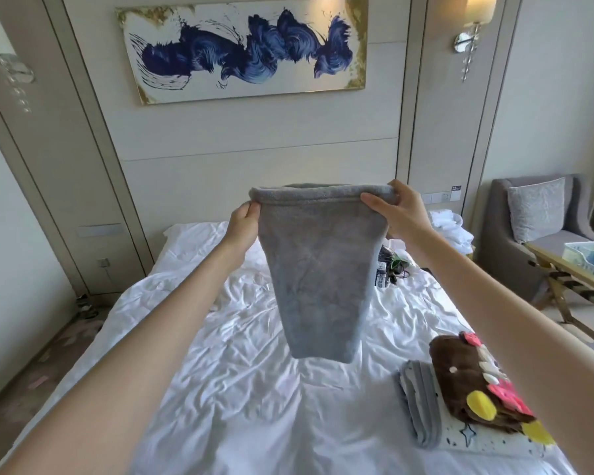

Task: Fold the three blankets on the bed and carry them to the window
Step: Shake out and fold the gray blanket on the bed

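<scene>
A grey fleece blanket (319,269), folded into a narrow strip, hangs in the air above the bed (220,389). My left hand (244,224) pinches its top left corner and my right hand (398,214) grips its top right corner. At the lower right of the bed lies a folded brown blanket (467,382) with pink and yellow patches. It rests on a folded white and grey blanket (422,406) with a star print. My right forearm hides part of both.
The bed has a crumpled white sheet. Cables and small dark items (391,265) lie near its far right, beside a heap of white linen (450,228). A grey armchair (535,228) and a luggage rack with a plastic tray (590,262) stand to the right.
</scene>
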Tool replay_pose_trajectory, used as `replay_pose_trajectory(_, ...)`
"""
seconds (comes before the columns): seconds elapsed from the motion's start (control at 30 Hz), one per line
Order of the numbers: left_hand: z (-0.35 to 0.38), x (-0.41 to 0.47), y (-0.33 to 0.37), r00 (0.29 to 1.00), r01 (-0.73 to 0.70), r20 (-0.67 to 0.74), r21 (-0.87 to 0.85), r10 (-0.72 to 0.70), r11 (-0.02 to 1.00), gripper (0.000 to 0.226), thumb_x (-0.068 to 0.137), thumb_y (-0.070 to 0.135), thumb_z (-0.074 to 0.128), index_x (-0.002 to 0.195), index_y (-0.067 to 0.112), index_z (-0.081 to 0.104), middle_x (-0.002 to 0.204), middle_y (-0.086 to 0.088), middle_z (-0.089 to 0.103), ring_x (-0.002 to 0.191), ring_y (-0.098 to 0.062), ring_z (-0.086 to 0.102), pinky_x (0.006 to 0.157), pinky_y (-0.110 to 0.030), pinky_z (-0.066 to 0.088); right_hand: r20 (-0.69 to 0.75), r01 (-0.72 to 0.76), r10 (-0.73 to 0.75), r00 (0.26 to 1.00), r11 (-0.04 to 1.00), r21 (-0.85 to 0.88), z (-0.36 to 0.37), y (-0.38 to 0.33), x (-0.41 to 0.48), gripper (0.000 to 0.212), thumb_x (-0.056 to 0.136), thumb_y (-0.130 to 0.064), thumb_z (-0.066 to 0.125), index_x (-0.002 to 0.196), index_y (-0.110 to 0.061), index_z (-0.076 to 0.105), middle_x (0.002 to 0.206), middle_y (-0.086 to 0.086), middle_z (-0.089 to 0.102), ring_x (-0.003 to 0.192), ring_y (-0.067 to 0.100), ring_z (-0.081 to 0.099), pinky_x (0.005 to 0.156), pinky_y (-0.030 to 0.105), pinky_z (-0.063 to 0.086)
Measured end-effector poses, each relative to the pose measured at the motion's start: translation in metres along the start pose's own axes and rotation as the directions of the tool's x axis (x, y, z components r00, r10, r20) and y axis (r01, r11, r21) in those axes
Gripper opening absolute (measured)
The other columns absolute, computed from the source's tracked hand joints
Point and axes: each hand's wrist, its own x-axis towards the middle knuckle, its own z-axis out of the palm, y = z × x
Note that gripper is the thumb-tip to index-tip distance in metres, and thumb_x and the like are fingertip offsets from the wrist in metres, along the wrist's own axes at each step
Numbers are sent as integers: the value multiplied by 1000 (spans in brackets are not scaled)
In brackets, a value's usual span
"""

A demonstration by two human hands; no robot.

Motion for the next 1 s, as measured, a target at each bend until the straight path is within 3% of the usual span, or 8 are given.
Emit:
replay_pose_trajectory(0.17,-14,-6,-40,997,12,73,45,-16,999,36,107,23,33,114,-1,59,107,-7,57,102,-18,52,104,-43,41,45,96,-88,995,967,-234,4,24,-7,37,76,-28,81,76,-9,49,68,2,47,62,14,41,51,19,33)
replay_pose_trajectory(0.27,-17,-44,-98,986,82,139,57,-90,995,25,106,21,35,108,12,59,108,-3,57,102,-14,52,97,-35,42,124,88,-45,991,926,-368,7,68,-40,40,71,-24,84,72,-11,46,66,0,46,62,16,40,55,29,30)
replay_pose_trajectory(0.47,-2,-174,-223,936,271,183,163,-299,949,20,104,11,41,96,13,60,81,7,58,83,-9,52,69,-8,41,234,-153,314,920,838,-524,8,191,-173,50,69,-22,86,100,-14,47,89,-1,56,77,18,53,61,30,38)
replay_pose_trajectory(0.57,3,-255,-276,872,384,247,189,-422,904,23,105,15,41,112,10,62,103,0,64,99,-12,57,89,-25,43,257,-241,467,846,765,-597,1,236,-257,51,68,-25,86,108,-14,57,93,0,58,85,18,55,69,29,40)
replay_pose_trajectory(0.67,0,-338,-313,817,452,268,254,-511,855,21,105,21,42,107,18,62,106,-1,66,100,-14,59,88,-29,43,348,-290,585,732,730,-619,-11,265,-342,26,70,-22,83,78,-20,59,72,-4,57,67,13,51,59,30,38)
replay_pose_trajectory(0.73,-4,-391,-330,781,491,283,273,-557,827,20,104,22,43,109,19,62,108,-1,67,101,-12,60,86,-22,43,381,-300,623,683,715,-632,-21,278,-393,34,71,-20,81,63,-23,49,62,-6,51,60,12,45,55,28,35)
replay_pose_trajectory(0.83,-9,-453,-347,727,541,320,278,-607,794,18,104,20,44,112,21,61,108,4,66,101,-7,60,78,-4,43,412,-275,643,646,699,-660,-33,287,-450,37,72,-21,83,61,-27,48,59,-10,50,56,6,43,50,15,35)
replay_pose_trajectory(1.0,-3,-485,-359,685,590,340,262,-645,764,17,103,18,46,113,17,60,108,1,64,97,1,58,76,-4,45,409,-322,708,577,656,-682,-41,302,-485,36,72,-14,81,63,-30,50,62,-10,52,59,7,47,54,18,36)
